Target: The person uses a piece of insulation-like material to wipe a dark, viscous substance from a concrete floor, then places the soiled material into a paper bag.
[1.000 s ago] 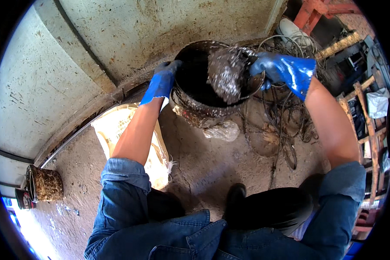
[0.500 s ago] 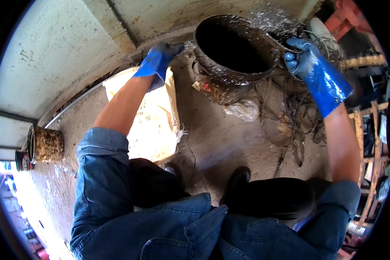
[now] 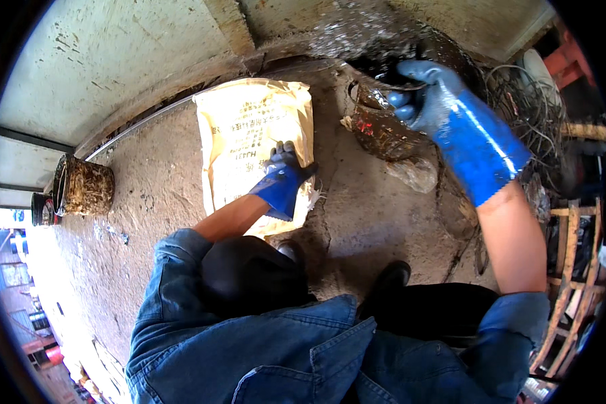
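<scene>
My left hand [image 3: 286, 180], in a blue rubber glove, lies open on a cream paper sack [image 3: 232, 148] with dark printing; its fingers are spread flat. The sack rests on the floor in front of my left knee. My right hand [image 3: 451, 111], also gloved and glossy wet, is closed on the edge of a dark, wet round-rimmed vessel [image 3: 384, 77]. A glittering dark wet mass [image 3: 363, 34] shows at the vessel, blurred; its kind I cannot make out. Below it stands a grimy drum [image 3: 390, 135] with a red spot, its mouth mostly hidden.
Crumpled clear plastic [image 3: 414, 174] lies against the drum's foot. Tangled wires [image 3: 528, 108] are heaped at the right, near a wooden rack [image 3: 572, 269]. A crusted bucket [image 3: 87, 187] stands at the far left, beside a stained pale wall panel [image 3: 114, 60].
My left hand has come down from beyond the sack's far edge onto its middle. The right hand and the glittering mass have shifted left over the drum, covering its mouth. The view has shifted.
</scene>
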{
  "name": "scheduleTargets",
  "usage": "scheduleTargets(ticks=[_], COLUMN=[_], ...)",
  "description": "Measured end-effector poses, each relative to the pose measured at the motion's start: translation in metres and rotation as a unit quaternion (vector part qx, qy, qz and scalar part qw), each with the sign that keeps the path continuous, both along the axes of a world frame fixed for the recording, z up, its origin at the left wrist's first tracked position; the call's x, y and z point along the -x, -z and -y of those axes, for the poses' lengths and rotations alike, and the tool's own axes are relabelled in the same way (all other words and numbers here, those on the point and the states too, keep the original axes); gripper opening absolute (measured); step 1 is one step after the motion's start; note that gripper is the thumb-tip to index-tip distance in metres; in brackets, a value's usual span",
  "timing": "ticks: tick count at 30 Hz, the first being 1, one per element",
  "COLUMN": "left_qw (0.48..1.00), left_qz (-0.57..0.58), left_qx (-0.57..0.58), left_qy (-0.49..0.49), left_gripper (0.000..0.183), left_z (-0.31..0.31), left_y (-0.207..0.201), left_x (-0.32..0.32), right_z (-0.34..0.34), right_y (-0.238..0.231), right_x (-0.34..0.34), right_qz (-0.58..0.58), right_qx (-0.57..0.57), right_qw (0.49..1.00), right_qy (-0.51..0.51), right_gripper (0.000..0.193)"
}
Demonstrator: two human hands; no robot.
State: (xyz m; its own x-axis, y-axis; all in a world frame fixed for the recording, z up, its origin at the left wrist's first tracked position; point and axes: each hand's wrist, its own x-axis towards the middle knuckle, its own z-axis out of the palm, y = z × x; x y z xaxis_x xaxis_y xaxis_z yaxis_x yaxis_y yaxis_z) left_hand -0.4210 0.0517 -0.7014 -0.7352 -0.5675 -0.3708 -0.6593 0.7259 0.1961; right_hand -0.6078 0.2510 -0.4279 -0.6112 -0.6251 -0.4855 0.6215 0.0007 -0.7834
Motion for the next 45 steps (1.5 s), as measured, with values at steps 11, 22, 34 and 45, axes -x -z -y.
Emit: scheduleTargets(ticks=[11,22,34,45], left_qw=[0.999,0.964,0.892,0.852], left_qz=[0.031,0.038,-0.321,-0.463], left_qx=[-0.006,-0.182,-0.253,-0.223], left_qy=[0.031,-0.191,-0.192,-0.105], left_gripper=[0.125,0.083,0.062,0.053], left_z=[-0.009,0.099,0.099,0.091], left_y=[0.013,0.147,0.07,0.002], left_x=[-0.011,-0.045,-0.087,-0.078], right_z=[0.08,0.092,0.096,0.176], right_y=[0.179,0.308,0.302,0.312], right_x=[-0.048,-0.106,-0.091,-0.11], right_qz=[0.114,0.141,-0.172,-0.585], right_qx=[0.013,-0.033,-0.222,-0.448], right_qw=[0.992,0.988,0.959,0.622], right_qy=[-0.043,0.043,-0.023,-0.265], right_gripper=[0.036,0.03,0.042,0.056])
